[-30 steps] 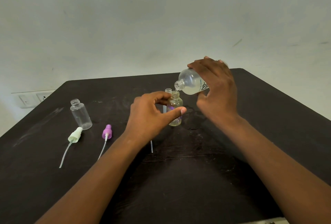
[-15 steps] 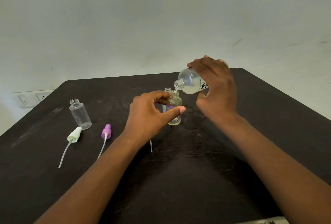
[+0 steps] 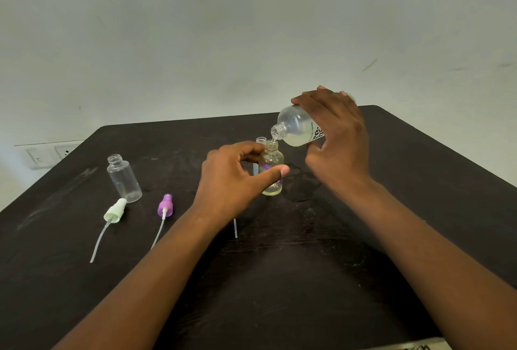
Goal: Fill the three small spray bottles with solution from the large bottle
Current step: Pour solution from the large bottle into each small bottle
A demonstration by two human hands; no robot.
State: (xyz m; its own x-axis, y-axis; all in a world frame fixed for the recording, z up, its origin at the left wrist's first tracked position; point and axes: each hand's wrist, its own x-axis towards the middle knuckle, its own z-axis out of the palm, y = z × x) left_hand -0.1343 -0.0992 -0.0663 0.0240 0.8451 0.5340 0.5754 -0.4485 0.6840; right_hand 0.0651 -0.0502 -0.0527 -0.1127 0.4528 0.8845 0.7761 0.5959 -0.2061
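Observation:
My right hand (image 3: 335,137) grips the large clear bottle (image 3: 296,130), tipped with its open neck just over a small spray bottle (image 3: 272,170) with purple flowers. A thin stream runs into it, and pale liquid sits at its bottom. My left hand (image 3: 232,179) holds that small bottle between thumb and fingers. A second small bottle (image 3: 261,141) peeks out right behind it, mostly hidden. The third small bottle (image 3: 123,177) stands uncapped and clear at the left.
A pale green spray head (image 3: 115,211) and a purple spray head (image 3: 165,205) lie on the dark table (image 3: 307,279), tubes pointing toward me. Another tube (image 3: 235,228) shows under my left wrist. A wall socket (image 3: 49,152) sits beyond the left edge.
The view has hardly shifted. Both hands hold the same pose, with the large bottle still tipped over the small one.

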